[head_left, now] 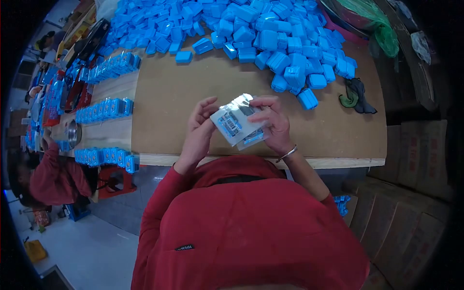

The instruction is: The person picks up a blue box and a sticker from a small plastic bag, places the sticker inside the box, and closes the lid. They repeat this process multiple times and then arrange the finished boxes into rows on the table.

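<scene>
left hand (199,133) grip + right hand (271,123) grip: pinching clear packet (236,124) | barcode label (text unreadable) | blue cases (270,34) behind

We wear a red long-sleeved top, its fabric loose and creased across the chest, with a small dark label bearing pale lettering sewn low on the front. A dark band runs across the neckline under a folded red collar. Both sleeves are pushed up short of the wrists. Our right hand (274,122) carries a thin metal bangle at the wrist; our left hand (197,133) is bare.
</scene>
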{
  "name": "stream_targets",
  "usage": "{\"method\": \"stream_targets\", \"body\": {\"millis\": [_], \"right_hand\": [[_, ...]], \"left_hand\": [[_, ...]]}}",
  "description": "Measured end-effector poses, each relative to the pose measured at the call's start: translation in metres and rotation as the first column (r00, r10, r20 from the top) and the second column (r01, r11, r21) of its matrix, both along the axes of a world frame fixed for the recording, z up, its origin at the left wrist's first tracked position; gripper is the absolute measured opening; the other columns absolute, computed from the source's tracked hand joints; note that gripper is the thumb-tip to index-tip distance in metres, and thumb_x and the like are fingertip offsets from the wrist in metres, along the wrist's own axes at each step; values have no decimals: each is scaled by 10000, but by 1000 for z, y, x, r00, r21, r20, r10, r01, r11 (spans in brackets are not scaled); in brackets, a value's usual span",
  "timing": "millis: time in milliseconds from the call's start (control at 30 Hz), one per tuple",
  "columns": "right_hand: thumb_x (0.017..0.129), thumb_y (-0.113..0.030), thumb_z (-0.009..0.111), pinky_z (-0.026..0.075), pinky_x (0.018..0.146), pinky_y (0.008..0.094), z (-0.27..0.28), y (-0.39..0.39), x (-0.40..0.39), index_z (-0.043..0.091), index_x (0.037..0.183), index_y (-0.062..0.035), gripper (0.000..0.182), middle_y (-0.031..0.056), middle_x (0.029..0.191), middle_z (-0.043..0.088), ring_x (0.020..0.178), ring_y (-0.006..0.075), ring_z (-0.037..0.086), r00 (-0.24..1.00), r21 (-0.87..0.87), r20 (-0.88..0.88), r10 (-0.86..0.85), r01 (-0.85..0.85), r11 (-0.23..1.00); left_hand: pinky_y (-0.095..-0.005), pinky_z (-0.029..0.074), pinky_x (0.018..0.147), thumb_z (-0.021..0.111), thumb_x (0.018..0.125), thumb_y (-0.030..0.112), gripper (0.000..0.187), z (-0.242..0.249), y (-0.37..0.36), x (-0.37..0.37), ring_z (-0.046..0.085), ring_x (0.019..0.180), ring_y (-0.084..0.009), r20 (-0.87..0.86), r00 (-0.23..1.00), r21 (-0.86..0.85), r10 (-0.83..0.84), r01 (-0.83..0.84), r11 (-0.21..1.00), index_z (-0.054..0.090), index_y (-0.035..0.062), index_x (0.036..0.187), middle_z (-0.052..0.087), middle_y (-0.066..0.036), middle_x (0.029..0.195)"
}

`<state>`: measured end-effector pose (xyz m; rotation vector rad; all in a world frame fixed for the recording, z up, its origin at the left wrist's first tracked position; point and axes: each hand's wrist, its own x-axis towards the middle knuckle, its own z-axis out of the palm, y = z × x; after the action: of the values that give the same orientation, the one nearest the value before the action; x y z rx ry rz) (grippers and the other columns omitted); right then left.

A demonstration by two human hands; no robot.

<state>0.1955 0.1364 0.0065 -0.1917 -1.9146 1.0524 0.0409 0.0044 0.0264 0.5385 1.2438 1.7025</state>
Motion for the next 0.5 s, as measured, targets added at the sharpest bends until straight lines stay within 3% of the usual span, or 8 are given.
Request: {"method": "stream_targets", "body": {"millis": [100, 133, 167, 200, 233, 300, 333, 500], "right_hand": [[660, 10, 671, 473, 786, 312, -6, -2, -4, 638, 856, -97, 226, 73, 962, 596, 917, 222, 569, 999, -76, 34, 22, -20, 997], [682, -6, 681, 475, 776, 302, -8, -3, -5, 642, 874, -91, 214, 61, 945, 611, 899, 197, 580, 998, -110, 51, 42, -36, 993], [714, -28, 678, 476, 763, 292, -8, -6, -7, 641, 903, -75, 198, 52, 939, 620, 879, 170, 584, 991, -405, 75, 110, -70, 912], [746, -50, 676, 477, 749, 282, -7, -11, -10, 640, 931, -60, 188, 42, 933, 629, 860, 143, 589, 980, -662, 79, 181, -84, 745], [779, -71, 673, 478, 735, 271, -6, -15, -13, 639, 959, -44, 186, 32, 927, 638, 841, 116, 593, 967, -858, 63, 247, -74, 509], [836, -133, 648, 479, 729, 255, -24, -20, -18, 609, 1045, -11, 245, 19, 940, 637, 814, 80, 587, 953, -908, -17, 303, -141, 394], [833, -134, 649, 481, 735, 257, -28, -24, -20, 610, 1042, -21, 240, 20, 937, 635, 806, 85, 589, 949, -925, -29, 315, -145, 351], [837, -115, 642, 466, 614, 217, -45, -18, -17, 611, 952, -23, 150, 0, 854, 627, 735, 68, 573, 959, -871, 103, 265, -42, 489]], "left_hand": [[-334, 408, 958, 480, 794, 58, 580, 3, -6, -9, 505, 1124, -225, 450, 865, 117, -223, 190, 975, 321, 30, 1351, 434, -143, 1288], [-332, 396, 971, 481, 787, 69, 595, 1, -8, -7, 498, 1137, -226, 314, 931, 112, -185, 157, 981, 314, 27, 1356, 430, -143, 1297], [-330, 384, 984, 482, 781, 79, 609, -3, -9, -4, 491, 1150, -228, 168, 976, 112, -141, 124, 986, 307, 24, 1362, 427, -143, 1305], [-309, 391, 973, 519, 783, 40, 614, -5, -8, -2, 488, 1148, -204, -45, 995, 98, -93, 97, 990, 307, 21, 1359, 456, -124, 1275], [-298, 403, 954, 541, 781, 25, 611, -6, -5, -1, 499, 1127, -190, -40, 994, 68, -104, 107, 992, 321, 22, 1350, 469, -115, 1257], [-276, 426, 916, 583, 776, -6, 605, -7, 5, -4, 522, 1085, -164, -26, 991, 8, -129, 129, 992, 348, 24, 1333, 496, -98, 1220], [-245, 466, 819, 647, 757, -26, 530, -19, 11, -11, 569, 957, -118, 93, 990, 1, -107, 107, 994, 450, 32, 1246, 571, -52, 1083], [-235, 485, 741, 675, 754, 5, 377, -41, 31, -35, 589, 830, -88, -38, 955, -131, -295, 288, 949, 546, 36, 1106, 614, -12, 931]]}}
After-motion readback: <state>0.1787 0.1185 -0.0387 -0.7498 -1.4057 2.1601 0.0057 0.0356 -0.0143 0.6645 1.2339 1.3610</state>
